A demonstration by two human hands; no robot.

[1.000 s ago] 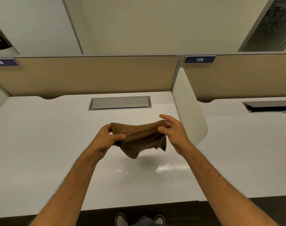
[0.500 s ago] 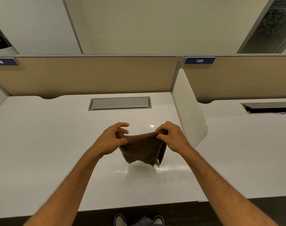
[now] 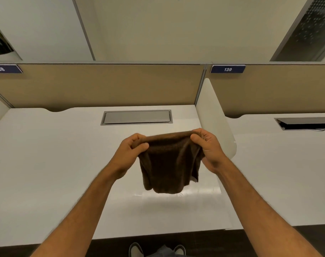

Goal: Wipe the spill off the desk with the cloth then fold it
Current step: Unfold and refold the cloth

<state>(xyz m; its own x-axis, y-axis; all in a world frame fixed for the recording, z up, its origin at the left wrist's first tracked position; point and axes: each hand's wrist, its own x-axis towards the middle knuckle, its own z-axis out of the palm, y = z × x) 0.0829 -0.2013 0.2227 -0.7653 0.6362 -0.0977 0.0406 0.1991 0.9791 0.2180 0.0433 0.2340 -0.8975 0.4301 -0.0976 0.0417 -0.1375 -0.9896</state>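
Note:
A brown cloth [image 3: 169,162] hangs in the air above the white desk [image 3: 46,164], doubled over along its top edge. My left hand [image 3: 130,151] pinches the cloth's upper left corner. My right hand [image 3: 208,147] pinches the upper right corner. The cloth's lower edge dangles just above the desk top, where a faint wet sheen [image 3: 176,195] shows beneath it.
A grey cable hatch [image 3: 136,117] lies closed at the back of the desk. A white side divider [image 3: 213,119] stands just right of my right hand. Tan partition panels [image 3: 102,84] close the back. The neighbouring desk [image 3: 287,173] has an open hatch [image 3: 304,123].
Both hands have raised the cloth and drawn its top edge out wider, so it hangs longer and flatter than before.

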